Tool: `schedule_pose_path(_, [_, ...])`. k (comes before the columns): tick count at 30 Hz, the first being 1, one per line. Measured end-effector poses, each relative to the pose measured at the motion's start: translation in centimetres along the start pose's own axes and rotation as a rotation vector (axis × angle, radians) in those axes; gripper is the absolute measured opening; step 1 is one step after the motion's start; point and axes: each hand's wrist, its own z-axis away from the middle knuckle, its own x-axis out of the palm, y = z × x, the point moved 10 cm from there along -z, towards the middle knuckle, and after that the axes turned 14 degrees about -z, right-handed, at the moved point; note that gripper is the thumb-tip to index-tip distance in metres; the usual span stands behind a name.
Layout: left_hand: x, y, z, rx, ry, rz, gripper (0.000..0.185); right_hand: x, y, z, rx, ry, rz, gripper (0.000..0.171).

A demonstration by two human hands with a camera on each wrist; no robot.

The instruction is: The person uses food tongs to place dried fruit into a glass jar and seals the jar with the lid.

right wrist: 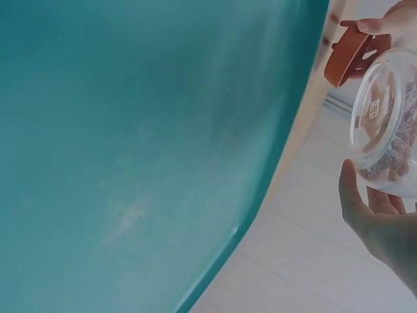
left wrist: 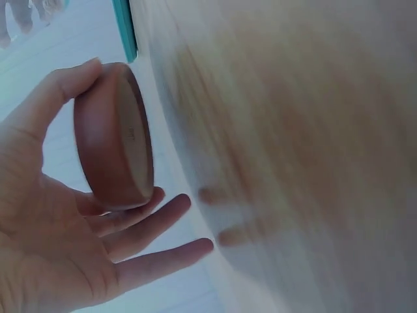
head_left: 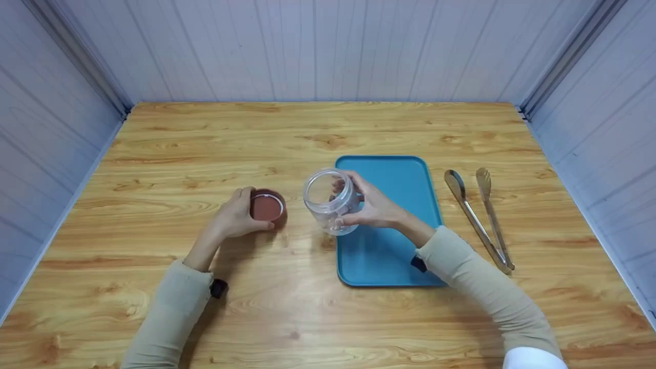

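My left hand (head_left: 236,214) pinches a round reddish-brown lid (head_left: 266,208) between thumb and fingers, its hollow inner side with a white ring facing up in the head view. In the left wrist view the lid (left wrist: 101,137) stands on edge against the fingers, two of which extend past it. A clear wide-mouthed jar (head_left: 323,215), uncapped, is gripped around its side by my right hand (head_left: 376,205). It is tilted over the left edge of the blue tray (head_left: 389,261). Whether the purplish patch inside the jar (right wrist: 397,124) is contents or a reflection is unclear.
Metal tongs (head_left: 478,225) lie on the wooden table (head_left: 154,154) to the right of the tray, their ends spread toward the back. White panelled walls (head_left: 328,51) enclose the table at the back and both sides.
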Motion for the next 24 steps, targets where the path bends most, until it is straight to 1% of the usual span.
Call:
schedule_pose_path(4, [-0.8, 0.3, 0.2, 0.005, 0.054, 0.074, 0.095, -0.5, -0.5, 0.7, -0.014, 0.017, 0.008, 0.075])
schedule_pose_path(7, [-1.5, 0.6, 0.4, 0.006, 0.103, 0.163, 0.095, -1.0, -0.9, 1.2, -0.023, 0.036, 0.031, 0.073])
schedule_pose_path(10, [-2.3, 1.0, 0.8, 0.02, 0.14, 0.281, 0.09, -1.5, -1.3, 1.6, -0.031, 0.055, 0.047, 0.074])
schedule_pose_path(12, [-2.5, 1.4, 0.9, 0.044, 0.133, 0.41, 0.086, -1.9, -1.5, 1.8, -0.034, 0.065, 0.05, 0.074])
schedule_pose_path(14, [-2.5, 1.8, 1.1, 0.07, 0.105, 0.57, 0.079, -2.2, -1.7, 2.0, -0.037, 0.075, 0.051, 0.075])
schedule_pose_path(17, [-2.3, 2.4, 1.3, 0.104, 0.054, 0.781, 0.072, -2.5, -1.8, 2.5, -0.033, 0.088, 0.055, 0.075])
schedule_pose_path(20, [-2.3, 3.1, 1.6, 0.159, 0.037, 0.916, 0.069, -2.8, -2.0, 2.9, -0.022, 0.1, 0.059, 0.075])
schedule_pose_path(24, [-2.5, 4.2, 1.9, 0.263, 0.034, 1.078, 0.071, -2.9, -2.1, 3.6, -0.01, 0.116, 0.071, 0.075])
